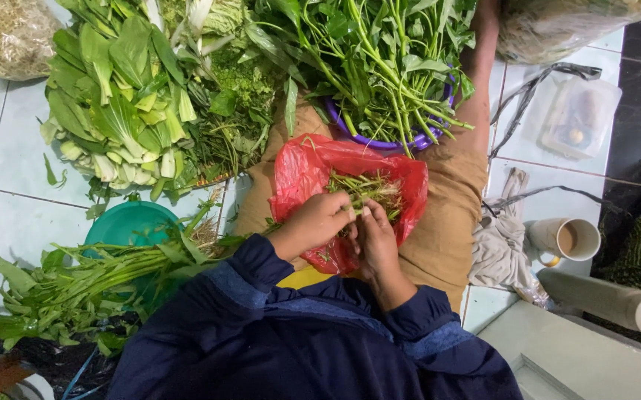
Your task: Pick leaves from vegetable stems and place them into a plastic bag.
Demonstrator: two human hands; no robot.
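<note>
A red plastic bag (302, 172) lies open on my lap, over tan cloth. Inside it is a heap of cut green stems and pale roots (368, 187). My left hand (316, 222) and my right hand (376, 241) meet over the bag's near side, fingers pinched together on a few thin green stems. Which hand carries the stems' weight is hard to tell. Both arms are in dark blue sleeves.
A purple basket (387, 142) of long leafy greens stands beyond the bag. Bok choy and other greens (124, 104) pile at far left. A teal bowl (131, 222) and a leafy bundle (76, 278) lie left. A mug (568, 238), cloth and plastic container (579, 115) sit right.
</note>
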